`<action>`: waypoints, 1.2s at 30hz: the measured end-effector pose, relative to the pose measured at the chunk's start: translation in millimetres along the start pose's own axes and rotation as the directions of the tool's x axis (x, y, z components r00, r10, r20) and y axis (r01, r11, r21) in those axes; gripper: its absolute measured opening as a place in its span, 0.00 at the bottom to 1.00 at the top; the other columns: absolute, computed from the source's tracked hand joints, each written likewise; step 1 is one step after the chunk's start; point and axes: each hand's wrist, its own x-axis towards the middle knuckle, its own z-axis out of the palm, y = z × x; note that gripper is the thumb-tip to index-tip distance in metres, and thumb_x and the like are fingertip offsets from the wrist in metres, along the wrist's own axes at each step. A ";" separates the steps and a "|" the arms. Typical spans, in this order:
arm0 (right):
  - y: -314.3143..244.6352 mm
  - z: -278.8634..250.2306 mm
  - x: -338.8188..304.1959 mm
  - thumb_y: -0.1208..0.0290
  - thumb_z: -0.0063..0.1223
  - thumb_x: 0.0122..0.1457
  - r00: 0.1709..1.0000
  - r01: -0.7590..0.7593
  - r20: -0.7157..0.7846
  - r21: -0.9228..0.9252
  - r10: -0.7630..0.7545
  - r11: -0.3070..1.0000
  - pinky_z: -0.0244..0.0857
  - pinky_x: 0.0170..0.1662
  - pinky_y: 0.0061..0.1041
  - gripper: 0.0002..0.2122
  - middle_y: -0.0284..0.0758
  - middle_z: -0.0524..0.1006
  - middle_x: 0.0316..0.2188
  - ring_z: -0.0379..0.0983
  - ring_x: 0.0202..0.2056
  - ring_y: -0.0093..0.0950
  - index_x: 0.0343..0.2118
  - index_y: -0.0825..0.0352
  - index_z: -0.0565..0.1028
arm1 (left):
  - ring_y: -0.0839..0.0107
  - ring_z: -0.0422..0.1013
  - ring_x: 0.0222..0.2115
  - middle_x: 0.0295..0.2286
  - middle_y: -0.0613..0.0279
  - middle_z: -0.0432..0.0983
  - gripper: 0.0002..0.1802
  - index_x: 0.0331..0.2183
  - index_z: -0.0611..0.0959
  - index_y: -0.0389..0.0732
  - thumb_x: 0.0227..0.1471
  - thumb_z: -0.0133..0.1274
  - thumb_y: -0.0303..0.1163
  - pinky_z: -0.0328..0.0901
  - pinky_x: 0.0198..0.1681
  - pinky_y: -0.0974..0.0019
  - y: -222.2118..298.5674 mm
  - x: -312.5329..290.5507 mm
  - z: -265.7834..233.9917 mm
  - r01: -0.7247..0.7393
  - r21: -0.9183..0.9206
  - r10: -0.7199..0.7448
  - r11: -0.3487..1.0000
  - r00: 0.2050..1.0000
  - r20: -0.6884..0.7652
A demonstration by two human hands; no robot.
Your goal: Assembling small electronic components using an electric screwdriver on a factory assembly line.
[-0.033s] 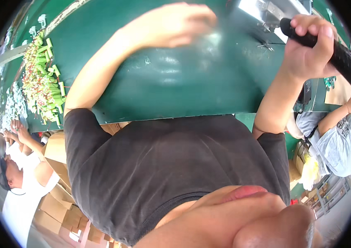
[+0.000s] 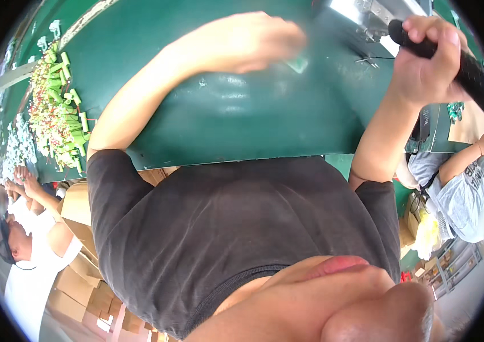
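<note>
My left hand (image 2: 253, 45) hangs over the green tabletop (image 2: 236, 128), its fingers curled together and partly smeared by motion. Just below its fingertips shows a small pale green piece (image 2: 297, 64); whether it is pinched or lies on the table I cannot tell. At the upper right, my right hand (image 2: 430, 65) is wrapped round a thick black bar (image 2: 472, 77) with a rounded end, which runs off along the right rim. Beside that hand stands a metal machine (image 2: 367, 25), with thin metal prongs (image 2: 369, 60) near its base.
At the left of the table lies a pile of green cylinders with red wires (image 2: 62, 114). Pale small parts (image 2: 19, 142) lie beyond it. Two other people sit nearby, one in white (image 2: 42, 233) at left, one in grey (image 2: 452, 188) at right. Cardboard boxes (image 2: 74, 293) stand at lower left.
My left hand has shifted slightly right and toward me. The pale green piece by its fingertips shows more clearly. My right hand stays on the black bar, almost unmoved.
</note>
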 end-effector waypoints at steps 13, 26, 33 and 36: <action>9.6 23.8 -44.3 0.65 0.43 0.59 0.840 -0.531 0.032 0.247 0.541 0.810 0.58 0.34 0.35 0.12 0.28 0.63 0.21 0.61 0.24 0.26 0.21 0.64 0.69 | 0.44 0.65 0.57 0.59 0.42 0.65 0.13 0.35 0.88 0.39 0.45 0.66 0.33 0.65 0.58 0.52 8.5 -0.8 9.7 0.057 -0.147 -0.093 0.987 0.964 -0.250; 17.6 75.6 -62.6 0.78 0.46 0.67 0.967 -0.164 0.215 0.107 0.138 0.981 0.63 0.24 0.24 0.27 0.31 0.64 0.20 0.59 0.16 0.21 0.66 0.62 0.50 | 0.48 0.67 0.56 0.57 0.45 0.67 0.14 0.34 0.90 0.40 0.43 0.67 0.36 0.67 0.57 0.55 10.5 0.5 15.4 0.106 -0.144 -0.142 0.984 0.952 -0.272; 23.5 77.9 -65.9 0.79 0.47 0.66 0.960 -0.172 0.242 0.111 0.142 0.979 0.63 0.24 0.23 0.26 0.31 0.65 0.20 0.59 0.16 0.21 0.64 0.62 0.52 | 0.49 0.67 0.57 0.57 0.45 0.68 0.14 0.34 0.90 0.41 0.44 0.67 0.38 0.68 0.57 0.56 8.3 -1.2 17.0 0.072 -0.057 -0.085 0.996 0.952 -0.293; 28.4 77.4 -70.8 0.79 0.49 0.66 0.960 -0.204 0.225 0.154 0.167 0.967 0.63 0.23 0.23 0.26 0.31 0.66 0.20 0.60 0.17 0.21 0.64 0.63 0.52 | 0.50 0.66 0.57 0.57 0.45 0.68 0.15 0.34 0.90 0.41 0.44 0.67 0.39 0.67 0.58 0.56 10.1 -1.2 16.7 0.125 -0.134 -0.156 0.983 0.955 -0.254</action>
